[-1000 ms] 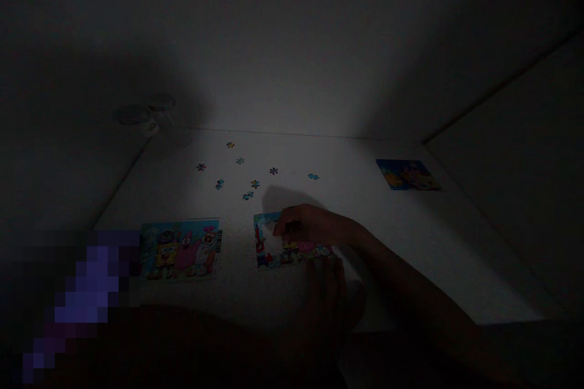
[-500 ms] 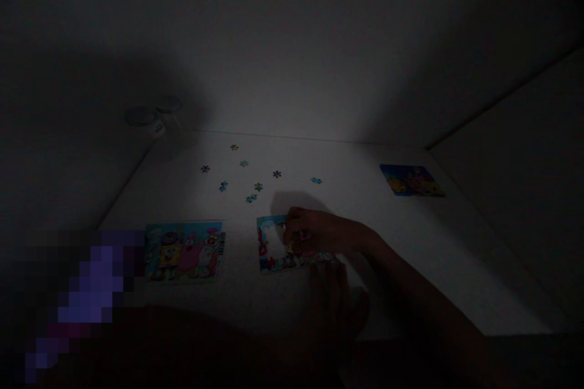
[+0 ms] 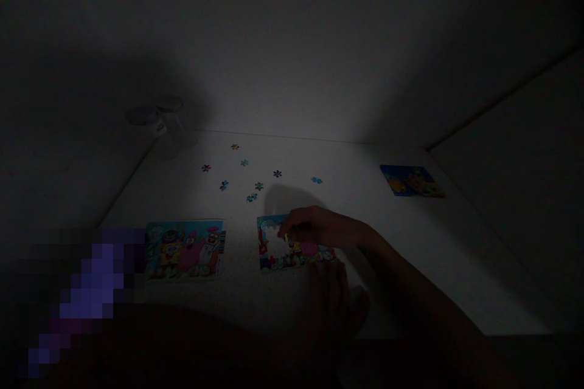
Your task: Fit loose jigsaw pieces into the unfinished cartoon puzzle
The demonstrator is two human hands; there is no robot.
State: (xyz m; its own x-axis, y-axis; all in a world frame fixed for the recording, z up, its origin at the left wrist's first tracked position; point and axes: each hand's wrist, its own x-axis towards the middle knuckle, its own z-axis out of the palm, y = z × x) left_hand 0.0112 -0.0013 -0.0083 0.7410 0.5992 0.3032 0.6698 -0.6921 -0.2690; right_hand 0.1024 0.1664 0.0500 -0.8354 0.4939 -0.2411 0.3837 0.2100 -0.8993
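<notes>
In dim light a partly filled jigsaw puzzle (image 3: 274, 264) lies on the white table, with a pale gap in its left middle part. Over its upper right part is my right hand (image 3: 314, 226), fingers pinched together at the edge of the gap. A small yellowish bit, seemingly a puzzle piece (image 3: 286, 237), shows at those fingertips; the rest of it is hidden. My left hand (image 3: 335, 295) rests at the puzzle's lower right edge, fingers stretched out and touching the border. Several loose puzzle pieces (image 3: 259, 186) are scattered beyond the puzzle.
Left of the puzzle lies a cartoon picture card (image 3: 185, 249) with a barcode on its side. Another colourful picture sheet (image 3: 410, 181) is at the far right. Two clear containers (image 3: 168, 127) stand in the back left corner. Walls (image 3: 292, 73) close off the table's back and sides.
My right hand's fingertips have shifted slightly left and lifted, uncovering more of the puzzle's yellow and pink middle. My left hand stays in place. The loose pieces have not moved.
</notes>
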